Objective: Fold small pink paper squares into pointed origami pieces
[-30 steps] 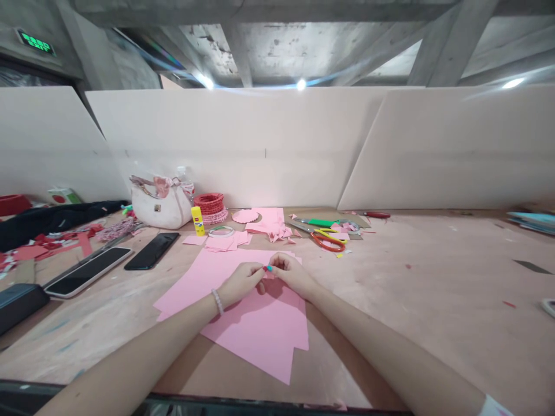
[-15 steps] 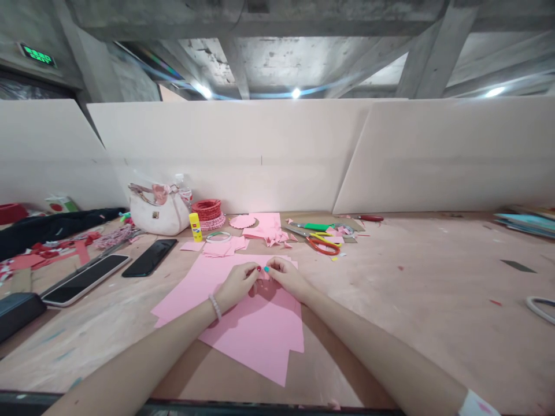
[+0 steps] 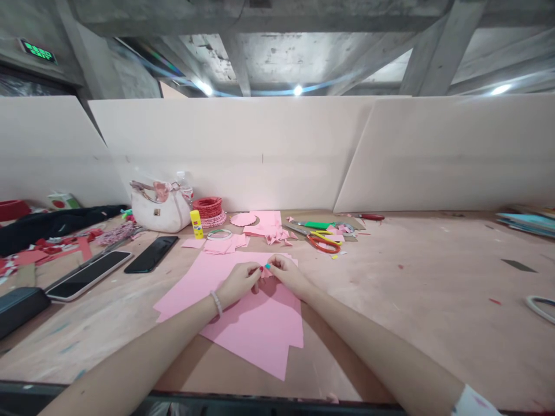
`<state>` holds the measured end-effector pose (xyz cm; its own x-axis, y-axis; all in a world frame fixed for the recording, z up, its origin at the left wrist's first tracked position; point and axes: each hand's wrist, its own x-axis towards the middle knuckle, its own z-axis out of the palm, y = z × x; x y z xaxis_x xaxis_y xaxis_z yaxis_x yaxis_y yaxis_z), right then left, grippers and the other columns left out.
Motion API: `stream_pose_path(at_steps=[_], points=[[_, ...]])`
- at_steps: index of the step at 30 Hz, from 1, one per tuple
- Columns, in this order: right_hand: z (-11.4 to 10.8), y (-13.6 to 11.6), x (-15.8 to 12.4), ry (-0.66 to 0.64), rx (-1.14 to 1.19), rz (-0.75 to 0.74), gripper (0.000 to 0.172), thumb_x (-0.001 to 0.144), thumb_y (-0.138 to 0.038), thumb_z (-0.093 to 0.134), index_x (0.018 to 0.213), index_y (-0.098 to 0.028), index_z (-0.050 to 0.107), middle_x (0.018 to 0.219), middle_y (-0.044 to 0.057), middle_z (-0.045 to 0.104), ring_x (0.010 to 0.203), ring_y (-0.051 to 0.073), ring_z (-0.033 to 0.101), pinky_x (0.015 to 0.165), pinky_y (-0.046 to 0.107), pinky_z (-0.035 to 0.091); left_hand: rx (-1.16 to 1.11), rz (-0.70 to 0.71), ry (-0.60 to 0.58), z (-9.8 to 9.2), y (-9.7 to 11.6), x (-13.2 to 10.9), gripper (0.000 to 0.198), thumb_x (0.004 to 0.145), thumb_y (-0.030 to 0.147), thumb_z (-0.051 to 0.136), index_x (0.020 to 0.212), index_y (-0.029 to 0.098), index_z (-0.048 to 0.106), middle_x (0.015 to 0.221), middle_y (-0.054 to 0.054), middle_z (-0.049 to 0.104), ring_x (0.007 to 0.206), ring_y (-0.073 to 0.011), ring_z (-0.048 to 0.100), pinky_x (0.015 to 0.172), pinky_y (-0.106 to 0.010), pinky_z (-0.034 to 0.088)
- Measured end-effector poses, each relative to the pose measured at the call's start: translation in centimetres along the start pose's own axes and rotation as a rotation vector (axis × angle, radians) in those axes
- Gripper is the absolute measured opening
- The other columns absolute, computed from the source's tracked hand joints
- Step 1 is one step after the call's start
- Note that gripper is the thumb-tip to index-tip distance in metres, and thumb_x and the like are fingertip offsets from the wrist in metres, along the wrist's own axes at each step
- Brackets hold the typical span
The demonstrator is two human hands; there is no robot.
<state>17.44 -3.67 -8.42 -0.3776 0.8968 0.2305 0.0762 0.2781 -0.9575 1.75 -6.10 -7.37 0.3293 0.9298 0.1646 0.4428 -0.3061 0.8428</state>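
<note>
Over large overlapping sheets of pink paper, my two hands meet thumb to thumb. My left hand, with a beaded bracelet at its wrist, pinches a small piece of pink paper. From the other side my right hand grips the same piece between thumb and fingers. The piece looks folded, but fingers hide most of it. Just beyond the hands lie small pink paper squares and a heap of pointed folded pink pieces.
A glue stick stands upright near a white handbag and red cord coils. Orange-handled scissors lie beyond my right hand. Two phones, one a black phone, rest at left. White boards line the back.
My thumbs have drawn closer together on the small pink piece. The whole view has shifted slightly; the things on the table look unmoved.
</note>
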Motion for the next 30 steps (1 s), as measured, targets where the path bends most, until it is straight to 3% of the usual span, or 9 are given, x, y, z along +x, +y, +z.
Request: stream_pose_path(at_steps=[13, 18, 30], points=[[-0.12, -0.36, 0.04, 0.013, -0.020, 0.000, 0.016, 0.071, -0.032, 0.052, 0.073, -0.016, 0.054, 0.066, -0.002, 0.048, 0.056, 0.008, 0.040, 0.049, 0.021, 0.032, -0.118, -0.054, -0.137, -0.50, -0.21, 0.22, 0.036, 0.080, 0.040, 0.039, 0.066, 0.013, 0.058, 0.044, 0.002, 0.052, 0.043, -0.0097, 0.048, 0.057, -0.023, 0.039], [-0.22, -0.35, 0.08, 0.038, -0.051, -0.013, 0.011, 0.070, -0.026, 0.051, 0.072, -0.016, 0.055, 0.069, -0.001, 0.050, 0.059, 0.009, 0.044, 0.052, 0.022, 0.035, -0.165, -0.062, -0.153, -0.53, -0.58, 0.32, 0.036, 0.080, 0.040, 0.040, 0.066, 0.012, 0.057, 0.046, 0.001, 0.054, 0.043, -0.0096, 0.048, 0.053, -0.022, 0.038], [-0.37, 0.41, 0.37, 0.017, -0.025, -0.006, 0.016, 0.073, -0.033, 0.052, 0.074, -0.017, 0.056, 0.069, -0.001, 0.051, 0.060, 0.010, 0.045, 0.054, 0.023, 0.036, -0.217, -0.085, -0.155, -0.50, -0.64, 0.36, 0.033, 0.078, 0.040, 0.041, 0.067, 0.012, 0.055, 0.061, -0.003, 0.061, 0.043, -0.0080, 0.048, 0.049, -0.021, 0.037]])
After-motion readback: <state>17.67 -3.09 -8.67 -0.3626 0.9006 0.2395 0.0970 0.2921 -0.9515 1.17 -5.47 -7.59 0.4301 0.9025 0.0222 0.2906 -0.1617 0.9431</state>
